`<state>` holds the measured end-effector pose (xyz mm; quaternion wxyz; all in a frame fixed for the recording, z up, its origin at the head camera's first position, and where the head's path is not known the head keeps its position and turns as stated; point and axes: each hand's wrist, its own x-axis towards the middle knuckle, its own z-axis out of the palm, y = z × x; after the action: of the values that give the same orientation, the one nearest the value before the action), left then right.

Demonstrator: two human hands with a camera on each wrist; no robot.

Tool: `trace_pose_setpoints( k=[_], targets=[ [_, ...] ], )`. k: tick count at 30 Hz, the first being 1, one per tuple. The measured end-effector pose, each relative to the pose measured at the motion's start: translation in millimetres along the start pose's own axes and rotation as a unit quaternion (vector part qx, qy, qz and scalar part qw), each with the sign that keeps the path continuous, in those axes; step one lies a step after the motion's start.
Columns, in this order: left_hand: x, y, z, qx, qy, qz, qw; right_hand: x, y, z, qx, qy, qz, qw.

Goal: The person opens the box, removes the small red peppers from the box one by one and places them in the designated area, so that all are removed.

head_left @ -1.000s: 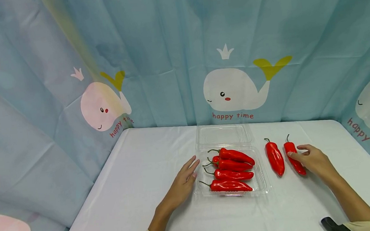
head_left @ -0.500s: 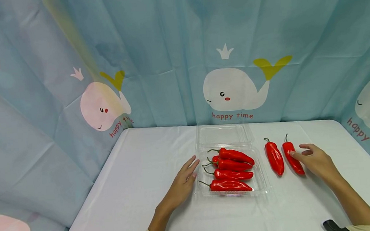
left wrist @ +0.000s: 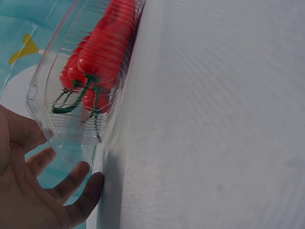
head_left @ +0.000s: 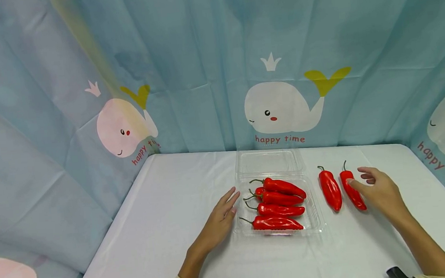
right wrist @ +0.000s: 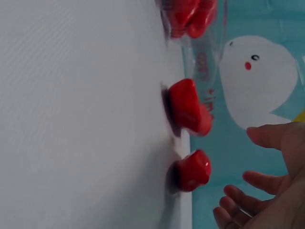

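Several glossy red chili peppers [head_left: 278, 223] with green stems lie crosswise in a clear plastic clamshell box [head_left: 313, 217]. On the cloth to its right lie two more, a nearer-to-box chili pepper [head_left: 331, 191] and a right-hand chili pepper [head_left: 353, 191], roughly side by side with stems pointing away. My right hand [head_left: 380, 191] is over the right edge of the right-hand pepper, thumb overlapping it in the head view; the right wrist view shows its fingers [right wrist: 267, 183] spread and holding nothing. My left hand [head_left: 218, 221] has loosely extended fingers at the box's left side, fingertips right at its wall.
The box's transparent lid [head_left: 269, 163] lies folded back toward the curtain. A white cloth [head_left: 165, 206] covers the table. A blue whale-print curtain [head_left: 212, 113] stands right behind and along both sides.
The right-hand pepper has shifted slightly left, toward the other loose one. My right hand has loosened from it, fingers raised and drawn back a little. My left hand stays put.
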<state>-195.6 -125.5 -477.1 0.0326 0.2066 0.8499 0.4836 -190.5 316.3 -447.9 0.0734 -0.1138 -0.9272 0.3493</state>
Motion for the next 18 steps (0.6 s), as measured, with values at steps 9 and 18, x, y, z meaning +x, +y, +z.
trace_pose_setpoints(
  k=[9, 18],
  targets=[
    [0.1, 0.4, -0.3, -0.002, -0.003, -0.001, 1.0000, -11.2, -29.2, 4.0, 0.020, 0.034, -0.068, 0.9969],
    [0.5, 1.0, -0.1, 0.001, 0.003, 0.002, 1.0000, -20.3, -55.0, 8.7, 0.048, 0.030, -0.096, 0.9938]
  ],
)
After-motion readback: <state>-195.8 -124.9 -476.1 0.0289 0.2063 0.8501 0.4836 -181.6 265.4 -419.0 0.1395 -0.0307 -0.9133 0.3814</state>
